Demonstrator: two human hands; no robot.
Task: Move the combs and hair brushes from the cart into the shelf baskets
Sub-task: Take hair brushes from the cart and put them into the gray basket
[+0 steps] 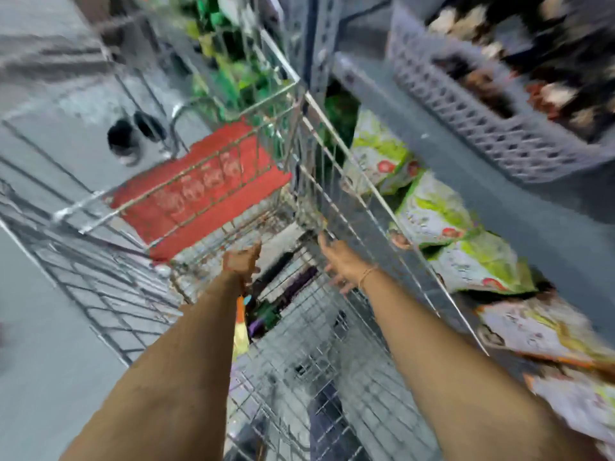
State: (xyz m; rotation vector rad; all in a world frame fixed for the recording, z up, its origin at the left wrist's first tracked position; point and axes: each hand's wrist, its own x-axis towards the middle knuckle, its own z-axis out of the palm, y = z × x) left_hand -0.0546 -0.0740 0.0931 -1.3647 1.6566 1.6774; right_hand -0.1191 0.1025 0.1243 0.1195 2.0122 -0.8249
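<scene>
The view is motion-blurred. Both my arms reach down into a wire shopping cart (301,94). My left hand (241,262) is low inside it with its fingers curled; the blur hides whether it grips anything. An orange and yellow packaged item (240,327) shows just beneath that wrist. Dark purple and black brush-like items (294,284) lie on the cart floor between my hands. My right hand (342,262) has its fingers spread beside the cart's right wire wall and holds nothing. A grey perforated shelf basket (492,128) with dark and brown brushes stands at the upper right.
The cart's red seat flap (199,191) is folded up at its far end. Green and white bags (436,211) lie in a row on the low shelf to the right. A second wire cart (100,287) is on the left. Dark shoes (133,138) are on the grey floor.
</scene>
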